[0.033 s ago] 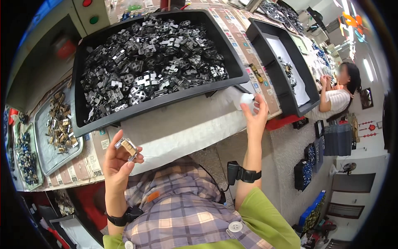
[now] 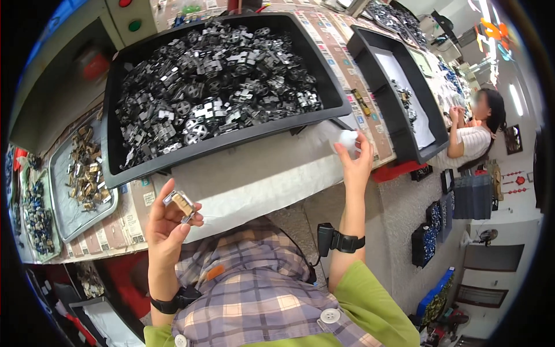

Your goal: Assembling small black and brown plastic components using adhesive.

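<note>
My left hand (image 2: 163, 226) is closed around a small tan-and-silver part (image 2: 183, 203), shaped like a tiny vehicle body, gripped between thumb and fingers in front of the large black bin. Off to the right, my right hand (image 2: 357, 166) pinches a rounded white object (image 2: 347, 139) near the bin's right corner. It looks like a small ball or squeeze bottle; its exact kind is unclear. The large black bin (image 2: 231, 137) is heaped with black and silver metal pieces (image 2: 214, 81), some wheel-like. White paper (image 2: 243, 188) covers the table below both hands.
At left, a metal tray (image 2: 69, 230) holds tan-and-silver parts, beside another tray of blue and tan parts (image 2: 40, 222). A narrow black tray (image 2: 430, 104) stands at right, with a small yellow-and-black piece (image 2: 362, 102) nearby. Another person (image 2: 471, 139) sits beyond it.
The whole view shifts very slightly. Both hands keep nearly the same pose and hold the same things.
</note>
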Available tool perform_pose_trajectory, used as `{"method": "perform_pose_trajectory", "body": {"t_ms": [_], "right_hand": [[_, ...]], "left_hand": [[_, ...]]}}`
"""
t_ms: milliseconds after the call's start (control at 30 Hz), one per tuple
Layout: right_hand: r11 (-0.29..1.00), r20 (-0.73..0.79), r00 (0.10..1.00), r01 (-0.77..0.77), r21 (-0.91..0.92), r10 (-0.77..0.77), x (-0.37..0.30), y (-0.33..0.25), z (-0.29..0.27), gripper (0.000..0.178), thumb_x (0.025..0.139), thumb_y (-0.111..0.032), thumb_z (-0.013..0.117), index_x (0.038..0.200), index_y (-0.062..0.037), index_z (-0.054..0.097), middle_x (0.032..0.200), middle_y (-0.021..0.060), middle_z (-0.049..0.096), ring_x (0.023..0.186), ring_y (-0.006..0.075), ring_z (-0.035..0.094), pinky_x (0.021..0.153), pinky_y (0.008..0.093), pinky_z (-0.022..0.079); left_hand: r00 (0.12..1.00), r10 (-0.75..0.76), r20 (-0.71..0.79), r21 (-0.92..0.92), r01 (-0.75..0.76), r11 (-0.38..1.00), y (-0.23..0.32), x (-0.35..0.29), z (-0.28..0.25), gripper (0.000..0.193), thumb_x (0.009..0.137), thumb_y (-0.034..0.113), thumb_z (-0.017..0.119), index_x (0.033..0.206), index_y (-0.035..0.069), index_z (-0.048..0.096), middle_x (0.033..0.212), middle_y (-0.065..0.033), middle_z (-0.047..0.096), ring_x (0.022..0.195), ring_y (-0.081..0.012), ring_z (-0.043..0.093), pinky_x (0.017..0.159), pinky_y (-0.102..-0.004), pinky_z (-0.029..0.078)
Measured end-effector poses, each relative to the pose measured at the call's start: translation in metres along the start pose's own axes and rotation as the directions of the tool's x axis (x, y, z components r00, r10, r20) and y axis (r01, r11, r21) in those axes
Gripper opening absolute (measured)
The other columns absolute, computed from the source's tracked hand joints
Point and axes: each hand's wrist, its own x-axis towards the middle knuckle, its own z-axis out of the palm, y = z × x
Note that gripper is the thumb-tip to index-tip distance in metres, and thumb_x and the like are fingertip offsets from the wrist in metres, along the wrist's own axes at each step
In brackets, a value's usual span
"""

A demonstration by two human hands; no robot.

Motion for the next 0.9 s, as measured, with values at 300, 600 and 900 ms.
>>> {"method": "perform_pose_trajectory", "body": {"t_ms": [300, 600, 900], "right_hand": [[0.713, -0.016, 0.999, 0.035, 0.7, -0.033, -0.016, -0.099, -0.019, 0.032, 0.085, -0.011, 0.054, 0.11, 0.0053, 0.044, 0.111, 0.0171, 0.054, 0.092, 0.0168, 0.053, 0.081, 0.0272, 0.042], [0.546, 0.353, 0.933, -0.262, 0.796, -0.066, -0.07, -0.168, -0.021, 0.06, 0.063, -0.048, 0.074, 0.09, -0.0012, 0.05, 0.078, -0.0007, 0.048, 0.068, 0.0056, 0.045, 0.06, 0.0175, 0.035], [0.535, 0.153, 0.957, 0.003, 0.845, -0.247, -0.072, -0.18, -0.017, 0.055, 0.062, -0.045, 0.076, 0.087, -0.0026, 0.05, 0.074, 0.0019, 0.051, 0.061, 0.0099, 0.045, 0.054, 0.0232, 0.035]], "left_hand": [[0.986, -0.053, 0.156, -0.095, 0.068, 0.993, 0.007, 0.001, 0.002, 0.064, 0.081, 0.007, 0.057, 0.135, 0.004, 0.022, 0.108, -0.0186, 0.054, 0.094, -0.02, 0.056, 0.083, -0.0323, 0.045], [0.982, -0.036, 0.186, -0.103, 0.056, 0.993, 0.017, -0.009, 0.004, 0.06, 0.083, 0.006, 0.056, 0.133, 0.006, 0.024, 0.11, -0.0187, 0.053, 0.099, -0.0202, 0.055, 0.086, -0.0328, 0.044], [0.986, -0.001, 0.168, -0.126, 0.023, 0.992, 0.016, -0.008, 0.004, 0.06, 0.082, 0.005, 0.057, 0.132, 0.005, 0.024, 0.108, -0.0143, 0.053, 0.101, -0.0201, 0.054, 0.087, -0.0329, 0.044]]}}
